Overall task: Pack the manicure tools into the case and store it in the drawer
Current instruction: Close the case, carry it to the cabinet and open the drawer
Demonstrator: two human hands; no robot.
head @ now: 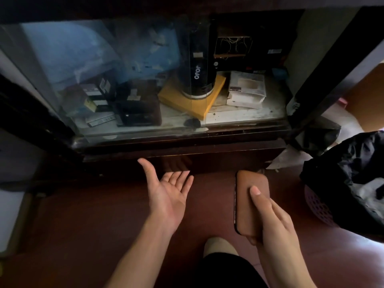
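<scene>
My right hand [272, 217] grips a closed brown manicure case [248, 196], thumb laid across its top, holding it above the dark red floor. My left hand [168, 190] is palm up with straight fingers, its fingertips just under the lower edge of the dark wooden drawer front [207, 156] at the cabinet's base. The drawer appears closed. No loose manicure tools are visible.
Above the drawer, a glass-fronted cabinet [124, 80] holds a black JOJO cylinder [197, 75] on a yellow box, a white box [246, 90] and dark boxes. A black bag in a purple basket [318, 206] stands right. My knee [220, 246] is below.
</scene>
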